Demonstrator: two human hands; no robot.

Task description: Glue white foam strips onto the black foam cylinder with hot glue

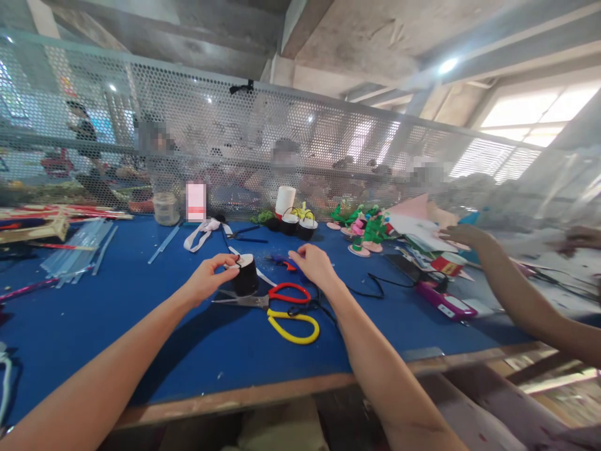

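My left hand (210,275) pinches the top edge of a small black cup (246,279) with a white top, near its thin dark cord. My right hand (315,266) is curled over a blue glue gun (278,259) with an orange-red trigger; the palm side is hidden. The nozzle points left, toward the cup. Just below the cup and glue gun lie scissors (268,302) with one red and one yellow handle loop, blades to the left. A dark cable runs beside the yellow loop under my right wrist.
Behind stand two similar cups (307,227) with cord handles, a white roll (285,200) and green plant-like pieces (374,232) on round bases. Clear glue sticks (77,250) lie left, near a jar (166,208). A purple power strip (445,302) and a co-worker's arm (511,282) are right.
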